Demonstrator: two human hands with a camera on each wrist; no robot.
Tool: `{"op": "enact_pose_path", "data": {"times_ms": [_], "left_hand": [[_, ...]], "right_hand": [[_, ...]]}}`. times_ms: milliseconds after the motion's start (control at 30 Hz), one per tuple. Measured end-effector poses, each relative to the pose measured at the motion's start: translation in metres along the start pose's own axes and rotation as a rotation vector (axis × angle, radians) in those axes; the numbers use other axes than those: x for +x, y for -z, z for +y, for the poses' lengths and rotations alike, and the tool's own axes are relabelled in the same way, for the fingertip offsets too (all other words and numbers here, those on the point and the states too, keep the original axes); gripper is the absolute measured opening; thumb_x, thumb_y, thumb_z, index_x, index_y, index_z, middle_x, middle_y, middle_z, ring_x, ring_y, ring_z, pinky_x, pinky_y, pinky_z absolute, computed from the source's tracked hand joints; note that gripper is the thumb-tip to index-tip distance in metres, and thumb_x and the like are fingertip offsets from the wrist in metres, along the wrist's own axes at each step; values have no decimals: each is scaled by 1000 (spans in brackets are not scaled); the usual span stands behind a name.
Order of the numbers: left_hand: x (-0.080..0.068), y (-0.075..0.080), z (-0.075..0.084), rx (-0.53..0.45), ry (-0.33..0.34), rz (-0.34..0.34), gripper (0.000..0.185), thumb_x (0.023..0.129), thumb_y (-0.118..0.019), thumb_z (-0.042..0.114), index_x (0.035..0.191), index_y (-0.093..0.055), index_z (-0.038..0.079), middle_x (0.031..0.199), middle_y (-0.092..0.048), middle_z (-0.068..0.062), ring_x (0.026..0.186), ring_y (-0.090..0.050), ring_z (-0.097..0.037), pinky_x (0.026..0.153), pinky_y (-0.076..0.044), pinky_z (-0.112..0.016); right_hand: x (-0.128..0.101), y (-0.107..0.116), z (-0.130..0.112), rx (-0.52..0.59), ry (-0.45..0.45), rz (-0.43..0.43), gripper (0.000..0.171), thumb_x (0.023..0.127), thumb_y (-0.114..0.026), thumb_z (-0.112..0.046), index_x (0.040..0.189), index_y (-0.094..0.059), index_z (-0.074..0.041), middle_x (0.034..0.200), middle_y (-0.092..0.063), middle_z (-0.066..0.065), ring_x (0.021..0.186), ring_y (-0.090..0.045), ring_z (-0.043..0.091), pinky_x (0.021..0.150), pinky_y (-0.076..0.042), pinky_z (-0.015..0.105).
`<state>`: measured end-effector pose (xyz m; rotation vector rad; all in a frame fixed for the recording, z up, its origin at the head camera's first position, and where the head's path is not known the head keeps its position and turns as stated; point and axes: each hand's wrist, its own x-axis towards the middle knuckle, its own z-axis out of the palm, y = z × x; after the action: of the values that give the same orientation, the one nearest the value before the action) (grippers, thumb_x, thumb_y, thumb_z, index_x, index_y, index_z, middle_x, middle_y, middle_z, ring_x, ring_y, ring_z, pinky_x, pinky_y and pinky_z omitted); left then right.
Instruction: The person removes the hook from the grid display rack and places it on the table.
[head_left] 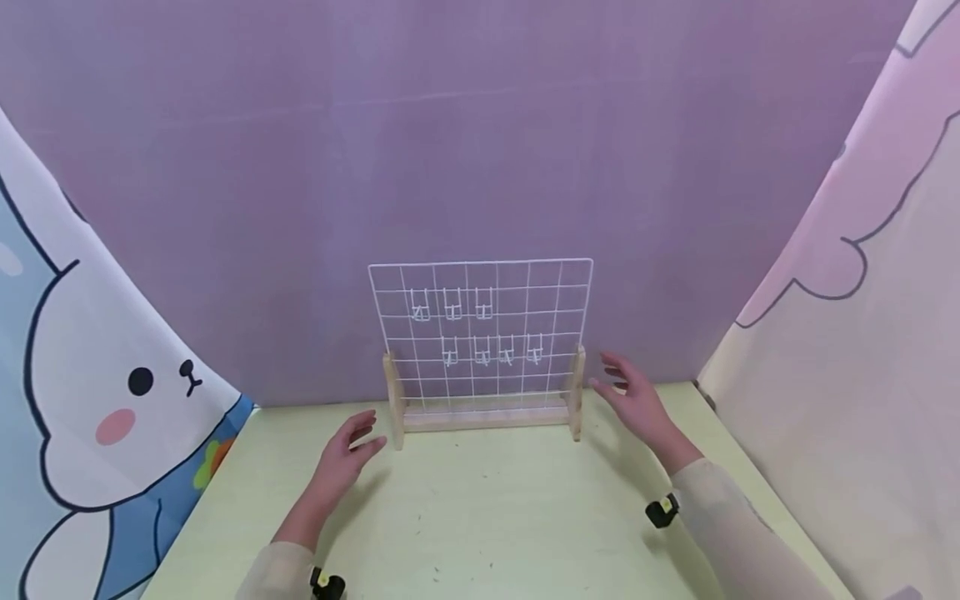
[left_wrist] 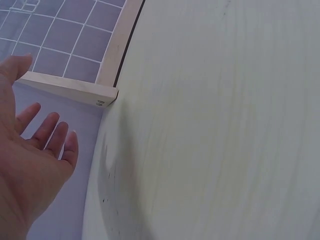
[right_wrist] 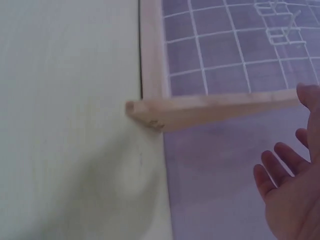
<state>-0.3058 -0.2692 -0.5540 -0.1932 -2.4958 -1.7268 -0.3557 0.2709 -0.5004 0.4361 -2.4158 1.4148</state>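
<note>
A white wire grid rack (head_left: pixel 512 327) stands upright in a pale wooden base (head_left: pixel 487 418) at the back of the table. Several white wire hooks (head_left: pixel 483 305) hang on it in two rows. Just left of the base, my left hand (head_left: pixel 341 458) is held with thumb and fingers apart and nothing between them. On the other side my right hand (head_left: pixel 637 404) is beside the right wooden post (head_left: pixel 576 396), its fingers spread and loosely bent. In the right wrist view, the wooden side piece (right_wrist: pixel 200 111) lies close to the right hand's thumb.
The pale yellow-green table (head_left: pixel 480 517) has small dark specks on its front part. Behind it hangs a purple backdrop (head_left: pixel 480 150). A cartoon rabbit cloth (head_left: pixel 82 400) is at the left, a pink and cream cloth (head_left: pixel 847 375) at the right. Each wrist carries a small black camera (head_left: pixel 662 510).
</note>
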Motion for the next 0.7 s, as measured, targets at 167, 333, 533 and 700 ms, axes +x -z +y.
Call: {"op": "enact_pose_path", "data": {"times_ms": [167, 333, 533, 700], "left_hand": [[0, 0, 1, 1, 8, 8, 62, 109, -75, 25, 161, -49, 5, 164, -49, -24, 154, -45, -41, 124, -42, -58], [0, 0, 1, -1, 5, 11, 62, 109, -75, 22, 162, -48, 4, 165, -48, -24, 154, -45, -43, 124, -41, -59], [0, 1, -1, -3, 18, 2, 62, 110, -74, 23, 162, -47, 3, 166, -47, -24, 155, -43, -43, 124, -41, -59], [2, 0, -1, 19, 28, 7, 59, 111, -72, 22, 161, -48, 2, 166, -47, -25, 154, -44, -42, 124, -41, -59]], "right_hand": [[10, -8, -8, 80, 12, 62, 55, 111, -70, -19, 159, -51, 2, 159, -54, 27, 145, -53, 51, 118, -44, 67], [20, -15, -12, 114, 17, 86, 51, 111, -70, -17, 157, -54, -1, 157, -56, 25, 144, -54, 47, 119, -45, 65], [29, -21, -16, 108, 25, 113, 48, 111, -69, -17, 155, -58, -2, 154, -60, 21, 140, -57, 41, 117, -49, 54], [33, -26, -19, 159, 27, 137, 47, 109, -71, -9, 154, -60, 2, 150, -64, 25, 133, -63, 44, 105, -54, 25]]}}
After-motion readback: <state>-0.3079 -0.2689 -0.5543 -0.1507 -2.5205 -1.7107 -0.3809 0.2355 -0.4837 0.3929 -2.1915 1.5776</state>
